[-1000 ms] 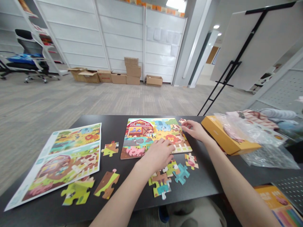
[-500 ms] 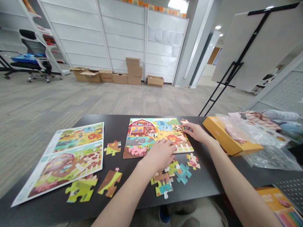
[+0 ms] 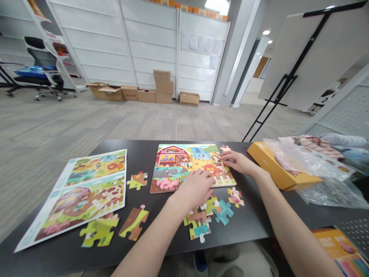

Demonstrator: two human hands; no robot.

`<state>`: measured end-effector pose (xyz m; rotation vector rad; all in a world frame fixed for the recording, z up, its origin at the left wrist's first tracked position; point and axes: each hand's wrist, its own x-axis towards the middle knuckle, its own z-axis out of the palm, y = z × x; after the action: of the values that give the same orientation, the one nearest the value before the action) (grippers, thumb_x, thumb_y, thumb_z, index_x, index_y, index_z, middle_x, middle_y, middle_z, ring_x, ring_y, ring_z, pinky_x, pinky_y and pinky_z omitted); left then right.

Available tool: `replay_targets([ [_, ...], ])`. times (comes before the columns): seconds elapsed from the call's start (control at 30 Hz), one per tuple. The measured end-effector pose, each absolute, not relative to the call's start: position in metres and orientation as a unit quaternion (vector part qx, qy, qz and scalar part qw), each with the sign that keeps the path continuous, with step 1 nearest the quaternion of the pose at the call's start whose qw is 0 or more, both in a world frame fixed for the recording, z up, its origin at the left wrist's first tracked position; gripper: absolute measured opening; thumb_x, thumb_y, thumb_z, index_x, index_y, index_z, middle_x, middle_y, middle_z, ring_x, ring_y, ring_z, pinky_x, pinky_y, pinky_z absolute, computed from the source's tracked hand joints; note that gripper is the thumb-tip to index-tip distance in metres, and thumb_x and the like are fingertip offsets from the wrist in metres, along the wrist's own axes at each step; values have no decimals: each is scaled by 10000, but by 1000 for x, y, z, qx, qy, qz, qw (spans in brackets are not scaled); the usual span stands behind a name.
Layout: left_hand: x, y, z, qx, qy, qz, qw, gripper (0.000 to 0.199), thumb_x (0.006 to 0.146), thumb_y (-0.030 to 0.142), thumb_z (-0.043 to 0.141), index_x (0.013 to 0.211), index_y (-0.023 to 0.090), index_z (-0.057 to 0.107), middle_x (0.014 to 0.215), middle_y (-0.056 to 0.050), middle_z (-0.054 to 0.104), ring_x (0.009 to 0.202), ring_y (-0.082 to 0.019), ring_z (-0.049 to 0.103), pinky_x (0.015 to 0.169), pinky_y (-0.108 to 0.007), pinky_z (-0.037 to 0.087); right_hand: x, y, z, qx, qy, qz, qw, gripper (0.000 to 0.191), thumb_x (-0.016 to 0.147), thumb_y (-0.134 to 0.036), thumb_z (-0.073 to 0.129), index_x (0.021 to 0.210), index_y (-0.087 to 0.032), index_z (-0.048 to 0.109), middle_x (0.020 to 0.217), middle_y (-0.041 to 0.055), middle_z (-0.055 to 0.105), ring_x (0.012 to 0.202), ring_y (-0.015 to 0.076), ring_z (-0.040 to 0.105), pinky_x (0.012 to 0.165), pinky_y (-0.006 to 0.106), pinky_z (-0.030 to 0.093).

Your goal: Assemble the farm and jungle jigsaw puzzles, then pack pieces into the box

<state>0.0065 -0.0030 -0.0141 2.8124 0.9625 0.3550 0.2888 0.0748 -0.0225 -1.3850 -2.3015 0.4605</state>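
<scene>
Touching a farm jigsaw puzzle, left hand flat, grip open, right hand curled, grip perhaps empty

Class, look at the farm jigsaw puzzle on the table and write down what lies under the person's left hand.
The left hand rests on the lower part of the farm jigsaw puzzle, between the pink pig and the white fence. The palm covers the picture beneath it, so those pieces cannot be seen.
</scene>
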Motion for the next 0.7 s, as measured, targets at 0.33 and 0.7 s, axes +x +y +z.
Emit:
replay_targets([
  [0.33,6,-3,-13,937,322,119,65,194,944,318,594,1103,214,628,1195,-74,637,1135,-267,573,953,-417,493,276,66,-14,-486,-851,122,158,335,880,-174,510,997,-261,812,1037,78,723,986,247,668,923,375,508],
  [0.7,6,-2,-18,936,323,125,68,210,939,312,605,1126,218,626,1233,-66,630,1151,-264,573,982,-423,494,229,30,4,-557,-828,-14,-61,328,872,-69,497,1062,-181,739,1095,138,704,938,254,686,794,313,485],
])
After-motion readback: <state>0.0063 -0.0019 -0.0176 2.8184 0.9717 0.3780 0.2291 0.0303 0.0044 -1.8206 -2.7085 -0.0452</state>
